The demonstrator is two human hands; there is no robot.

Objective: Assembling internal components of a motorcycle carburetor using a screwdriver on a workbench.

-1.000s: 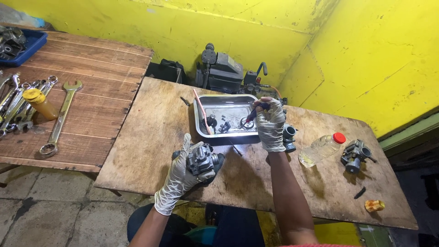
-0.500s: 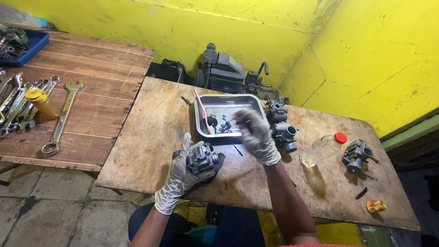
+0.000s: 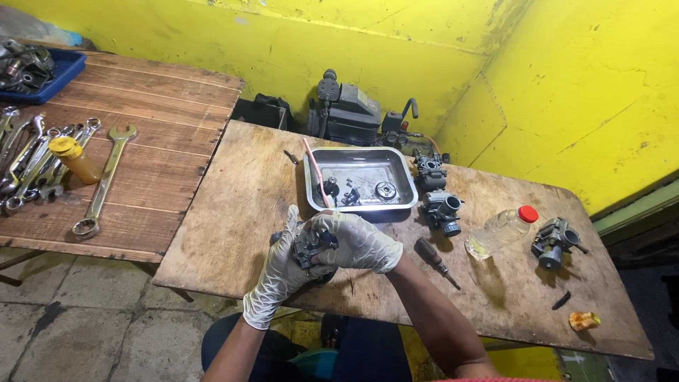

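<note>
Gripping 1 dark metal carburetor [image 3: 311, 247] w/ both gloved hands: left hand [image 3: 283, 265] wrapped under it, right hand [image 3: 357, 240] closed over its top, just above front edge of plywood table [image 3: 233, 212]. Sat directly behind: 1 steel tray [image 3: 361, 180] w/ approx. 4 small parts and 1 pink straw-like tube [image 3: 316, 170]. Lay to the right: 2 more carburetors [image 3: 437, 194] beside tray, 1 screwdriver [image 3: 435, 260] near right forearm, 1 clear plastic bottle [image 3: 501, 230] w/ red cap on its side, 1 further carburetor [image 3: 555, 240] past it. Rested on neighbouring plank bench [image 3: 163, 141] at left: 1 large spanner [image 3: 106, 180] apart, several more bunched, exact no. unclear, 1 yellow-capped bottle [image 3: 74, 159], 1 blue tray [image 3: 35, 71] of parts. Stood against yellow wall: 1 dark machine [image 3: 346, 113].
</note>
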